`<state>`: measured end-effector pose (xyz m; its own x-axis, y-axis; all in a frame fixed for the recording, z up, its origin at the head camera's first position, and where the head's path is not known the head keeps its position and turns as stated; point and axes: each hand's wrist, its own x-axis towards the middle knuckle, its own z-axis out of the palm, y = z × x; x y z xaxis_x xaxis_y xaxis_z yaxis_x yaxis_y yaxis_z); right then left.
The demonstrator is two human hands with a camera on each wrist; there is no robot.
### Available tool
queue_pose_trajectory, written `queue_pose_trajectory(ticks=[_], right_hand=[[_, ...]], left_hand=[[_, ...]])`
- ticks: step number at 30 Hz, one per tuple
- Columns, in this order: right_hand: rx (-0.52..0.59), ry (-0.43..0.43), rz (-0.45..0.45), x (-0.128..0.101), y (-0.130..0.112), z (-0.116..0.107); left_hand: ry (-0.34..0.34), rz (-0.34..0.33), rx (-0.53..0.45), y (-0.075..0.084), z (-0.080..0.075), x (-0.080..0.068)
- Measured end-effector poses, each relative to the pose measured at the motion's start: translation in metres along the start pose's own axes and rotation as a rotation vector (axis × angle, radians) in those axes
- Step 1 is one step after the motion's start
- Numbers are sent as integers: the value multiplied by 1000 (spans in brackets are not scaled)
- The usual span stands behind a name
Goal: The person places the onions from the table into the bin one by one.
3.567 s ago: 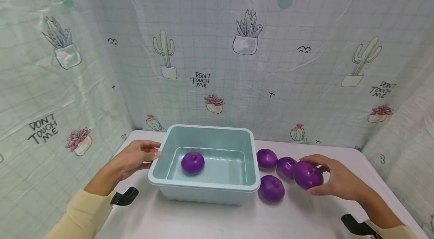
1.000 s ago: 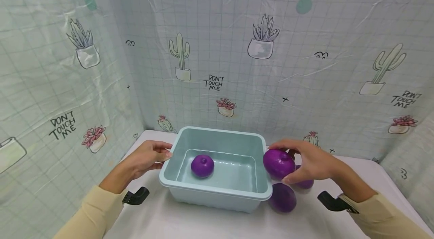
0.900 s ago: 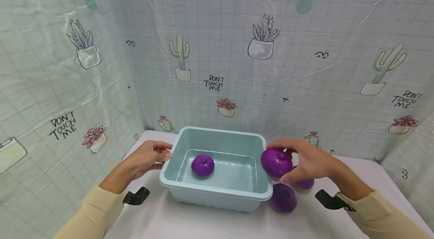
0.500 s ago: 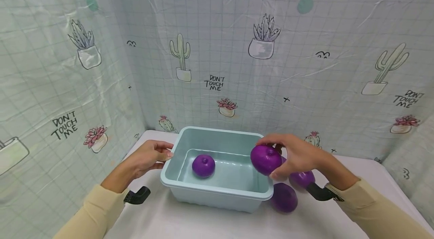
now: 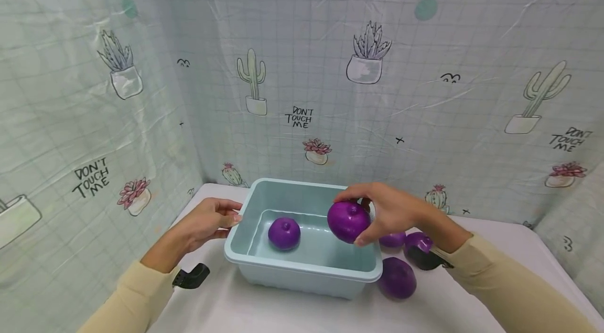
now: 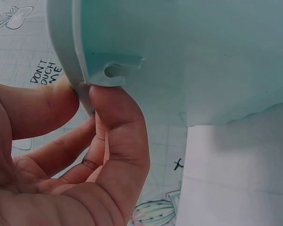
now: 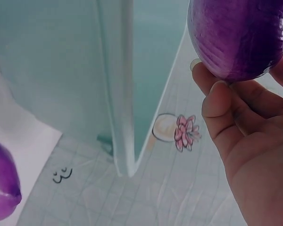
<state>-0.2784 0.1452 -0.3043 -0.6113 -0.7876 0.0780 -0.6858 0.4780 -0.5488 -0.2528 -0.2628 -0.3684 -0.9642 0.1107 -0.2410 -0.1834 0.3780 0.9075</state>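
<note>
My left hand (image 5: 207,224) pinches the left rim of a light blue plastic tub (image 5: 302,268); in the left wrist view, thumb and index finger meet at its lip. My right hand (image 5: 387,212) holds a shiny purple onion (image 5: 348,222) with thumb and fingers round its sides. This onion is above the right half of the tub, inside the rim as the head view shows it. Another purple onion (image 5: 284,233) lies on the tub floor, left of the middle. The right wrist view shows the held onion (image 7: 240,37) from below, beside the tub wall (image 7: 61,70).
Right of the tub, a purple onion (image 5: 398,278) sits near its front corner. Behind it are two more, one onion (image 5: 392,240) partly hidden by the hand and another onion (image 5: 417,242) partly behind the wrist strap. A patterned curtain (image 5: 302,60) encloses the white table (image 5: 264,317).
My right hand has carried its onion leftward from the group on the table, past the tub's right rim and over the tub. The left hand keeps its grip on the rim.
</note>
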Motion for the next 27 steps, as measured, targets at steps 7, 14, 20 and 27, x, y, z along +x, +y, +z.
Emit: queue_pose_trajectory(ticks=[7, 14, 20, 27], right_hand=[[25, -48, -26, 18, -7, 3], [25, -71, -26, 35, -13, 4], [18, -98, -25, 49, -19, 8], [44, -152, -51, 71, -28, 16]], left_hand=[[-5, 14, -18, -2, -1, 0], [12, -4, -18, -2, -1, 1], [-4, 12, -22, -1, -1, 1], [3, 16, -19, -2, 0, 1]])
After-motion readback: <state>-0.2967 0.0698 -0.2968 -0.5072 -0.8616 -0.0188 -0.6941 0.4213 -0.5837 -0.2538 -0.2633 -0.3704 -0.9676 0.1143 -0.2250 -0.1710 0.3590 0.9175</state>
